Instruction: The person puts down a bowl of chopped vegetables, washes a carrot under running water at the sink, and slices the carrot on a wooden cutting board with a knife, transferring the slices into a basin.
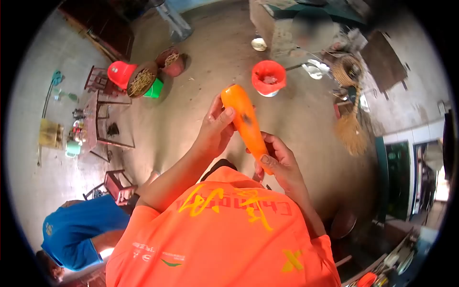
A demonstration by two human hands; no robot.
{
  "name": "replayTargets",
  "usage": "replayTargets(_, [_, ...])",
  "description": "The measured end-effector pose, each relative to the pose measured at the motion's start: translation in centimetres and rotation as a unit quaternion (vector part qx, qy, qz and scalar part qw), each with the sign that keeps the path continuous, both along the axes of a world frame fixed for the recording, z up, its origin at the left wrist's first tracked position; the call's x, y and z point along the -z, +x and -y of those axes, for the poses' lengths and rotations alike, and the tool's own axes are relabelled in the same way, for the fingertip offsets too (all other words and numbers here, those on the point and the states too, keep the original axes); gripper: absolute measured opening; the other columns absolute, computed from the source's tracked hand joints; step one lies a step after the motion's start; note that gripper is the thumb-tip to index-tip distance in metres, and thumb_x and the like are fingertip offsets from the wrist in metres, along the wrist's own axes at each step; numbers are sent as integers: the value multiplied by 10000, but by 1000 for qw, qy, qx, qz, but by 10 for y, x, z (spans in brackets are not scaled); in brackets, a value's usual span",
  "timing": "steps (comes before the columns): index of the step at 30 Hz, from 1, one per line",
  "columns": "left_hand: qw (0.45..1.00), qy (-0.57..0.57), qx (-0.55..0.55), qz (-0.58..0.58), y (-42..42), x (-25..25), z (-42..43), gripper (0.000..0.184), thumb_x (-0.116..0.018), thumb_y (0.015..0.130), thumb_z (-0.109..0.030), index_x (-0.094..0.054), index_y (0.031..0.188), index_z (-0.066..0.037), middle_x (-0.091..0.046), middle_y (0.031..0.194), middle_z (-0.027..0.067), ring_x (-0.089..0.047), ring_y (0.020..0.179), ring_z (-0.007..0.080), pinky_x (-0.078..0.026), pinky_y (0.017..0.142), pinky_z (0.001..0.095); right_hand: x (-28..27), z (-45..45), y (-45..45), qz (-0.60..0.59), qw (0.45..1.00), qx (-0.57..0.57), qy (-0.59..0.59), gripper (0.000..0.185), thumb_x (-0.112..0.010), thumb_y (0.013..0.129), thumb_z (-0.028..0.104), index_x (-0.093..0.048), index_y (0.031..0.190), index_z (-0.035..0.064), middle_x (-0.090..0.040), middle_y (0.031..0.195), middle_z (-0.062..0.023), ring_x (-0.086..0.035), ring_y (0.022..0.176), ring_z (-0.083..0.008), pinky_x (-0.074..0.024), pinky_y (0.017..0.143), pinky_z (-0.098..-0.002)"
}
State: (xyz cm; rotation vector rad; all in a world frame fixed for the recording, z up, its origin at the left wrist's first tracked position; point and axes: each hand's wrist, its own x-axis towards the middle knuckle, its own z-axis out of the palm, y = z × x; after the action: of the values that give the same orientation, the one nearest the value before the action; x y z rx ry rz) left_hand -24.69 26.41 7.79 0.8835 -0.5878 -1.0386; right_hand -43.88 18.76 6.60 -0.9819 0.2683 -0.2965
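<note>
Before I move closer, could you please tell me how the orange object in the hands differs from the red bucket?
The orange object is long and tapers toward one end, while the red bucket is wide and round at the rim. The orange object is held in the left hand and right hand; the red bucket stands on the floor. Both are brightly coloured.

A brown floor (191,95) spreads between pale walls (406,52) left and right, with glare at near left; a wooden chair (94,75) stands far left, a wooden stool (114,182) near left, white tiles (423,135) at right
</note>
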Motion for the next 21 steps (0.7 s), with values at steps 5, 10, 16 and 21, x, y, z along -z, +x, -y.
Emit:
replayTargets(5, [996, 25, -73, -49, 70, 22, 44, 517, -570, 926, -460, -441, 1291, -117, -592, 1138, 129, -632, 930, 233, -523, 819, 380, 16, 57, 88, 1, 999, -37, -25, 534, -632, 937, 277, -435, 1350, 2, -613, 1043, -68, -585, 840, -111, -480, 712, -245])
replayTargets(10, [978, 82, -101, -161, 172, 38, 89, 435, -562, 911, -510, -583, 1073, -107, -642, 917, 91, -597, 690, 177, -483, 627, 305, 22, 113, 182, -16, 997, -66, -44, 480, -626, 942, 280, -483, 1306, 2, -620, 1058, -78, -592, 837, -110, -485, 745, -251])
replayTargets(16, [969, 85, -71, -221, 285, 36, 148, 440, -565, 904, -519, -599, 1009, -93, -632, 842, 85, -569, 626, 181, -441, 573, 280, 16, 168, 278, -75, 995, 23, -68, 366, -614, 944, 214, -544, 1246, 19, -633, 1033, -63, -588, 785, -84, -476, 717, -232])
replayTargets(21, [966, 79, -60, -240, 360, 45, 208, 439, -565, 904, -504, -598, 1005, -78, -623, 828, 89, -574, 629, 198, -449, 564, 294, 33, 227, 339, -93, 991, 62, -74, 302, -578, 954, 162, -560, 1220, 19, -634, 1008, -61, -586, 768, -90, -475, 695, -239])
